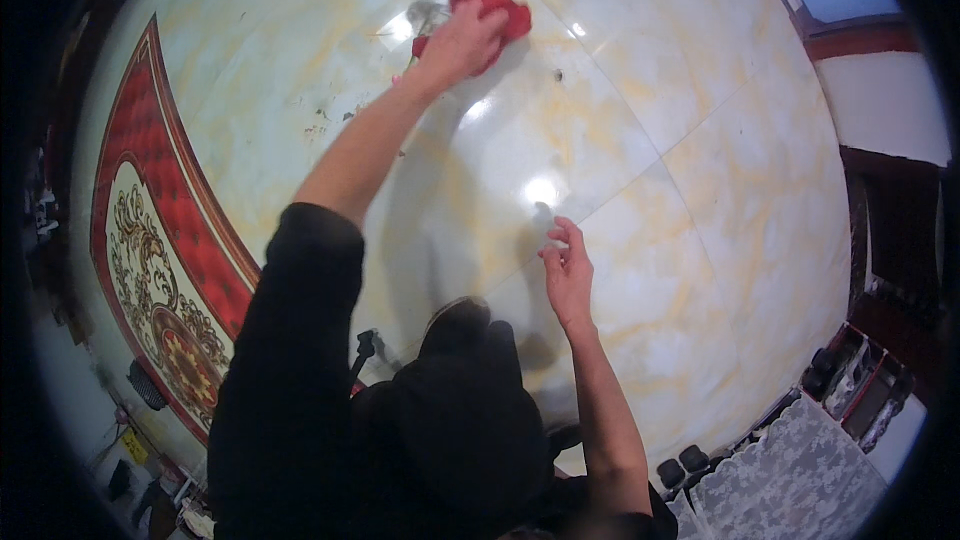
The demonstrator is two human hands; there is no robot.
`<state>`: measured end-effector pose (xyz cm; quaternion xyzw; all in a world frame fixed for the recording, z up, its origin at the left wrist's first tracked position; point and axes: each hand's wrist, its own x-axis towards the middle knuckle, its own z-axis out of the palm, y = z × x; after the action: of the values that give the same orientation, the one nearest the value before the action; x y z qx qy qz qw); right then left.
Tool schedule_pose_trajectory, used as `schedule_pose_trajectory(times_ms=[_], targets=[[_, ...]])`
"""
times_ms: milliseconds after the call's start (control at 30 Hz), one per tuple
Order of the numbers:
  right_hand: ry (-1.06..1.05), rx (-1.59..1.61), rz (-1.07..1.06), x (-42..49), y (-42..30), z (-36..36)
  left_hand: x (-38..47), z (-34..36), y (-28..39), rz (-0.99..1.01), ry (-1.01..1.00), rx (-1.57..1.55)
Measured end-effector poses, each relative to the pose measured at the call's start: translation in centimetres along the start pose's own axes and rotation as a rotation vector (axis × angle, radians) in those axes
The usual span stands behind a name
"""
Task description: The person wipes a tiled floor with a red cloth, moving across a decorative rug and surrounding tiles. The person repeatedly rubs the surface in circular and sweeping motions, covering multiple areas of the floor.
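Observation:
My left hand (463,43) reaches far forward, its fingers curled over a crumpled red cloth (514,13) at the marbled tile floor (720,225). Partly behind that hand is a greyish, see-through item (427,15), too blurred to name. A thin green strip and a small pink bit show by the wrist. My right hand (568,270) hangs over the floor nearer to me, holding nothing, with its fingers loosely bent and apart. Small dark and green scraps (347,117) lie on the tiles left of my left forearm.
A red patterned rug (142,112) with a cream centre lies at left. A dark stick-like handle (365,345) stands by my leg. White lace cloth (780,465) covers something at lower right, beside a rack with shoes (862,382). Mixed items crowd the lower left.

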<state>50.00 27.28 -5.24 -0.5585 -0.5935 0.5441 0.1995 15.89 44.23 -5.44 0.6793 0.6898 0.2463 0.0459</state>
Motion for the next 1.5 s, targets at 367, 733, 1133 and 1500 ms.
schedule_pose_trajectory(times_ms=[367,733,1133,1500], targets=[[-0.310,0.176,0.050,-3.8,-1.3,11.2,-33.4,-11.5,2.3,-1.045,0.705,-0.360],[-0.345,0.154,0.181,-4.2,0.0,11.5,-26.2,2.1,4.4,-1.122,0.391,0.013],[-0.289,0.110,0.060,1.0,-3.4,9.9,-9.7,-8.1,-3.4,-0.735,0.935,-1.077],[-0.589,0.031,0.146,-2.4,-1.5,16.0,-55.8,-13.9,-5.2,-2.024,0.811,0.036]])
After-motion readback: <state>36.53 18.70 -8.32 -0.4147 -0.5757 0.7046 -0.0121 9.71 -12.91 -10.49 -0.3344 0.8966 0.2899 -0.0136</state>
